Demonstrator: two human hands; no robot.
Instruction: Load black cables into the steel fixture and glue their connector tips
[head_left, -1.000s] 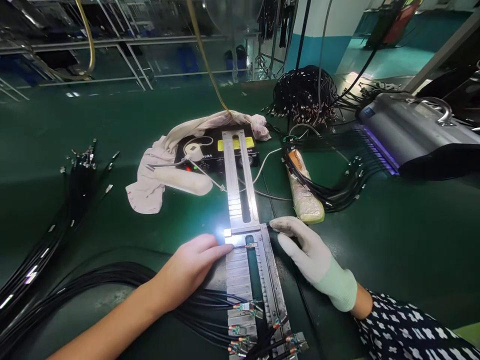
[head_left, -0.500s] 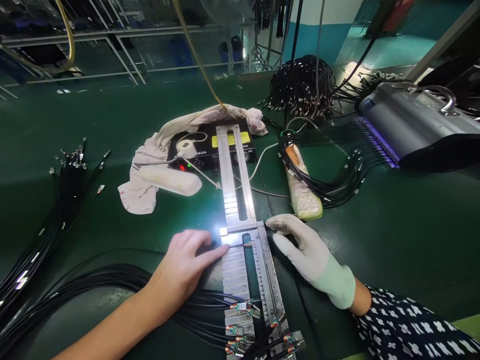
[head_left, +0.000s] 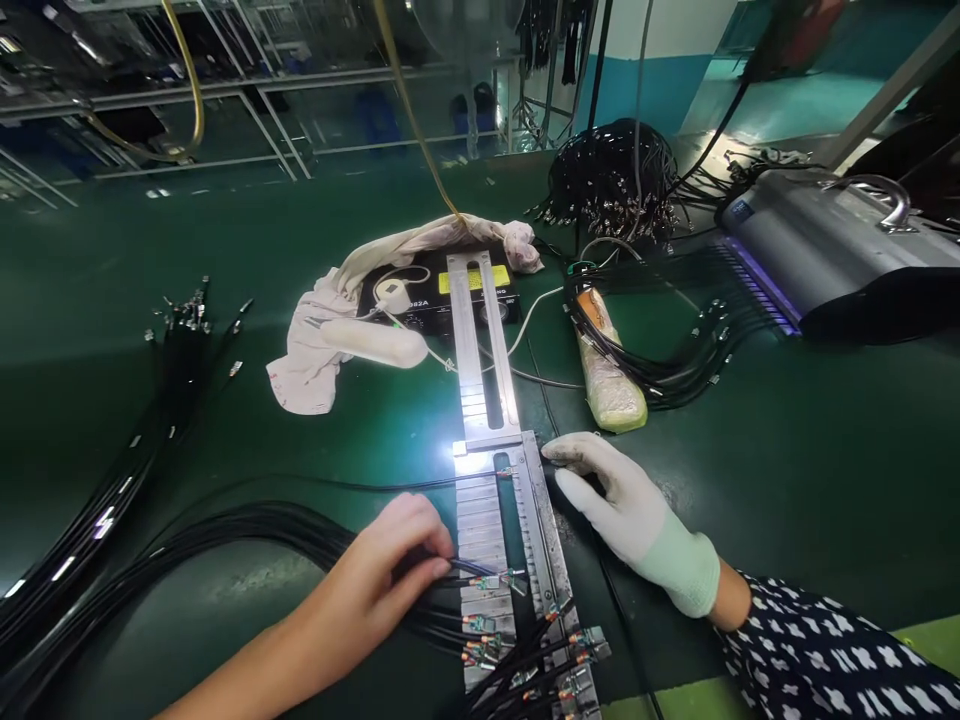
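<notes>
My bare left hand [head_left: 397,570] pinches a thin black cable [head_left: 472,568] between thumb and forefinger, at the left side of a slotted metal fixture [head_left: 480,510]. Several cable ends with small metal connectors [head_left: 484,625] lie across the fixture's lower part. Higher up, one single cable [head_left: 405,488] lies in a groove, its connector [head_left: 507,472] over the long slot. My right hand [head_left: 634,510], in a white and pale green glove, rests by the fixture's right edge. Its thumb and fingers are apart, with nothing seen between them.
Behind the fixture stands a black control box [head_left: 427,315] with a cloth [head_left: 307,365] draped around it. A wrapped block [head_left: 615,395] lies to the right, near a grey machine with a purple glow [head_left: 840,255]. Cable bundles lie at left [head_left: 180,360] and back [head_left: 611,175].
My left hand has moved down from the single cable in the upper groove and now pinches another cable lower on the fixture. My right hand stays by the fixture's edge. The view has shifted slightly.
</notes>
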